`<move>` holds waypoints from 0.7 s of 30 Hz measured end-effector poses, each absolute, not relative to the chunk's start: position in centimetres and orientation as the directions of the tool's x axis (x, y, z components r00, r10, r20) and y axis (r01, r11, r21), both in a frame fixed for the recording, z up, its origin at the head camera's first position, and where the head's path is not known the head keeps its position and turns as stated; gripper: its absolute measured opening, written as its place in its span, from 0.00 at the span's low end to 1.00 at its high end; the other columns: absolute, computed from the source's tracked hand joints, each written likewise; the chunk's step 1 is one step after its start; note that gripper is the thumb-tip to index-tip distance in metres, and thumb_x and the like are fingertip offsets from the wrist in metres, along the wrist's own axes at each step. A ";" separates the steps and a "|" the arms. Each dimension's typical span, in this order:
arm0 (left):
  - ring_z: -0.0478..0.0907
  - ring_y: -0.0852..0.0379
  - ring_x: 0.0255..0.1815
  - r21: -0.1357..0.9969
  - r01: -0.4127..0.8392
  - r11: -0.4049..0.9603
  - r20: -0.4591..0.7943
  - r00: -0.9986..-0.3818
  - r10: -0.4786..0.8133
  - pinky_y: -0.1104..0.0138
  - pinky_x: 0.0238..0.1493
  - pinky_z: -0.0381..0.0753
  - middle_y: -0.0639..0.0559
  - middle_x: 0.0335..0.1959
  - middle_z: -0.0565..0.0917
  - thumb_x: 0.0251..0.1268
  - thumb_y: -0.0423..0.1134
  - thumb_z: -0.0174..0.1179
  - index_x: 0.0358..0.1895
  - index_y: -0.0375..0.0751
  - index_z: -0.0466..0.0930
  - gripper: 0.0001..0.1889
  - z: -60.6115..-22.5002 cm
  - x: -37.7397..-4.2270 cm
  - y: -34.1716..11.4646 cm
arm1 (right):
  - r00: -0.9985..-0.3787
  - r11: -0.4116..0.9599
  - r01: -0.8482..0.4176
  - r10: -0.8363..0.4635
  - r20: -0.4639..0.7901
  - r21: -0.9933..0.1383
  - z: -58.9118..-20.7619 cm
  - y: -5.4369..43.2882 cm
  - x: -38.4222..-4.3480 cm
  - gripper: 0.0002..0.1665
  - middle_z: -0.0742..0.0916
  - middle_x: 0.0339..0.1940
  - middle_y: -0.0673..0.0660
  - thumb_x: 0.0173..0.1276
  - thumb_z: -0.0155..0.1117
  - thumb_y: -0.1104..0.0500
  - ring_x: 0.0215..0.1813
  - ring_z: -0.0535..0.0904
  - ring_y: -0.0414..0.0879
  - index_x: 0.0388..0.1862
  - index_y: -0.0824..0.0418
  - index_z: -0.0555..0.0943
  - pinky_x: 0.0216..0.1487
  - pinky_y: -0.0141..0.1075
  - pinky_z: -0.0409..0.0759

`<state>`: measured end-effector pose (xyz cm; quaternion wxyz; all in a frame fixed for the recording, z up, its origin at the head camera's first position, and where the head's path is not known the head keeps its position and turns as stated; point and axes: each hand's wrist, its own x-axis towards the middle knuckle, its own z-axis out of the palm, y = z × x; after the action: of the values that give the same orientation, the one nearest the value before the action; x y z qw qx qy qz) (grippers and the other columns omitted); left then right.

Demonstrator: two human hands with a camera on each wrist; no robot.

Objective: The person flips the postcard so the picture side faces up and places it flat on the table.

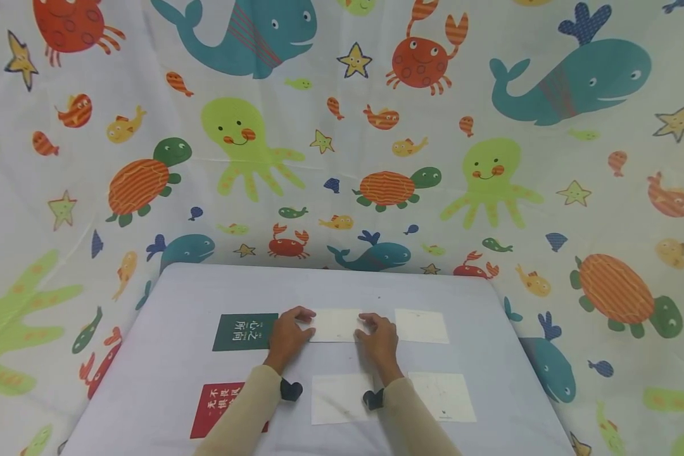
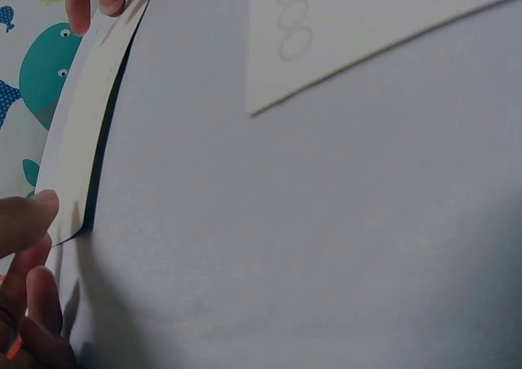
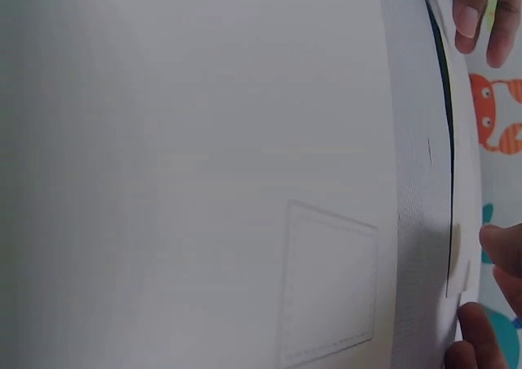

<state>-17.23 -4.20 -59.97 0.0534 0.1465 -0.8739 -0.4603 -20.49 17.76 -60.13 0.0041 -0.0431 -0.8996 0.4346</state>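
Two hands stand apart on either side of a white card in the middle of the far row on the white table. The left hand is at the card's left edge and the right hand at its right edge, each with thumb and forefinger spread; whether they grip it cannot be told. A dark underside shows along the card's near edge. Just left of the left hand lies a green card with white characters; just right of the right hand is a blank-looking card. In the near row, a red card lies partly hidden by the left sleeve, a pale card between the forearms, and a cream card at the right.
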 end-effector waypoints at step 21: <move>0.85 0.45 0.57 0.754 -0.213 0.621 -0.015 -0.951 -0.308 0.47 0.63 0.80 0.49 0.47 0.90 0.57 0.30 0.78 0.47 0.51 0.88 0.17 -60.5 -17.4 -3.8 | -0.994 0.555 0.091 0.098 -0.044 -0.827 -60.6 17.4 -20.6 0.20 0.89 0.50 0.54 0.59 0.79 0.65 0.54 0.83 0.52 0.50 0.50 0.89 0.60 0.49 0.80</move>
<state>-17.44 -3.77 -60.53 0.0578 0.1450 -0.8984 -0.4105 -20.58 17.40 -60.61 0.0036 -0.0537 -0.8818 0.4686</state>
